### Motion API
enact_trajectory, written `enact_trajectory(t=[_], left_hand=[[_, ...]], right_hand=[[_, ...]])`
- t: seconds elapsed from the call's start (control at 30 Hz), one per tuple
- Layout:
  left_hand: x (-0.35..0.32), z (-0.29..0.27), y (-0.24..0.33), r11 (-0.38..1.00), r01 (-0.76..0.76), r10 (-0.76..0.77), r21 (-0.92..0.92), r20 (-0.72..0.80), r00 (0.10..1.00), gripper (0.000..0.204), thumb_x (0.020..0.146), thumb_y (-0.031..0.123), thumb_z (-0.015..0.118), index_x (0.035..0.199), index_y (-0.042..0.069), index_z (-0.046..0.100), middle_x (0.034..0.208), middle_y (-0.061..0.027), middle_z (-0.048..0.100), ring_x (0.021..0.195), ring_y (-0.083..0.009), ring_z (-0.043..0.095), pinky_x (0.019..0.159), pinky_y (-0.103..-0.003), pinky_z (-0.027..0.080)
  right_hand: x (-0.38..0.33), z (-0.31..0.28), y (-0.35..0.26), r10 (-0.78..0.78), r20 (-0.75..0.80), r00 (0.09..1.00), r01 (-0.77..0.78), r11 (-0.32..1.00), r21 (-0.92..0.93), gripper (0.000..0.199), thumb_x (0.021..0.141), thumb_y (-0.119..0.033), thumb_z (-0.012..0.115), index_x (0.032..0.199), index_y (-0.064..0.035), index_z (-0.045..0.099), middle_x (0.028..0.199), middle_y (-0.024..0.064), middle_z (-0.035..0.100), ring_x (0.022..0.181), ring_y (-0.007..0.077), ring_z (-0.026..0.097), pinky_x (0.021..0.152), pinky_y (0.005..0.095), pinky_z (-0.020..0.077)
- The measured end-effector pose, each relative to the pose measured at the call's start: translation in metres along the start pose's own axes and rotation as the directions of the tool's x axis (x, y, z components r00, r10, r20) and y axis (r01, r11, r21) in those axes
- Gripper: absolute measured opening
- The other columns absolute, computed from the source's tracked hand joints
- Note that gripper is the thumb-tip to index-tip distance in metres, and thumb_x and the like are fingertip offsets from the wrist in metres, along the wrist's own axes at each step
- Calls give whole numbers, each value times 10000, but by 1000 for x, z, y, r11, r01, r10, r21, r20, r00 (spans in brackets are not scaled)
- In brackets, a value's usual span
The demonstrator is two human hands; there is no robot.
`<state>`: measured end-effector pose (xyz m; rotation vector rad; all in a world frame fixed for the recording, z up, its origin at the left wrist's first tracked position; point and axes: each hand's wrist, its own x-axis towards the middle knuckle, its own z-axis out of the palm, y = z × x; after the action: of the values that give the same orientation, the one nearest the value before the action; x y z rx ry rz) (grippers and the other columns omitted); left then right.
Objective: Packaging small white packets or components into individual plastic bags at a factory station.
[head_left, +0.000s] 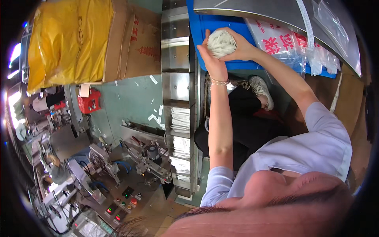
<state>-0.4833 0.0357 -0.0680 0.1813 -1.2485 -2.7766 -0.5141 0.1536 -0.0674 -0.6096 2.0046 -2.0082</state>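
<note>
A thick bundle of thin white slips (222, 42) is held up in both of my hands, its uneven ends showing. My left hand (215, 65) supports it from the near left side, fingers along its edge. Around its right side curls my right hand (241, 46). The exact kind of the slips is too small to tell. Below and behind the bundle lies a blue plastic bin (199, 29). To the left runs a metal channel with compartments (176, 85); its nearer compartments hold stacks of similar white slips (181, 144).
Clear plastic bags with red print (272, 37) lie right of my hands, beside a steel ledge (252, 14). A yellow sack (71, 39) and cardboard box (134, 51) stand far left. Machinery (150, 158) fills the near left, and a co-worker's hand (54, 160) shows there.
</note>
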Motion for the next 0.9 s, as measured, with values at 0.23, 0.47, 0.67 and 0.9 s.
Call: enact_trajectory(t=[0.23, 0.47, 0.67, 0.9], left_hand=[[-120, 6, 40, 997, -80, 82, 18, -229, 970, 694, 915, 566, 229, 1291, -6, 343, 1311, -82, 414, 1217, -220, 386, 1021, -354, 297], [-257, 0, 38, 944, -70, -83, -324, -437, 896, 582, 933, 490, 326, 1263, 12, 370, 1253, -79, 453, 1154, -193, 434, 973, -315, 329], [-304, -70, 32, 548, 387, 475, 742, -657, 586, 282, 892, 224, 526, 1047, -3, 463, 1008, -94, 542, 909, -150, 545, 731, -289, 449], [-314, -100, -10, 722, 394, 343, 569, -789, 510, 175, 853, 140, 568, 806, -11, 493, 629, -83, 537, 550, -154, 547, 484, -286, 439]], right_hand=[[-64, 49, -43, 64, 298, 952, -57, 998, -32, 697, 576, -85, 803, 1178, -54, 452, 1061, 56, 585, 979, 136, 545, 872, 297, 430], [-149, 99, -32, 215, 597, 773, -418, 880, 225, 567, 550, -72, 801, 1051, -45, 539, 995, 15, 610, 928, 104, 559, 834, 282, 444], [-137, 141, -27, 239, 630, 739, -302, 953, -8, 451, 580, -86, 763, 981, -38, 563, 919, 59, 626, 855, 141, 586, 778, 293, 464], [-157, 188, -5, 253, 637, 728, 326, 690, -646, 276, 620, -72, 664, 858, -36, 529, 851, 153, 621, 762, 264, 627, 660, 347, 494]])
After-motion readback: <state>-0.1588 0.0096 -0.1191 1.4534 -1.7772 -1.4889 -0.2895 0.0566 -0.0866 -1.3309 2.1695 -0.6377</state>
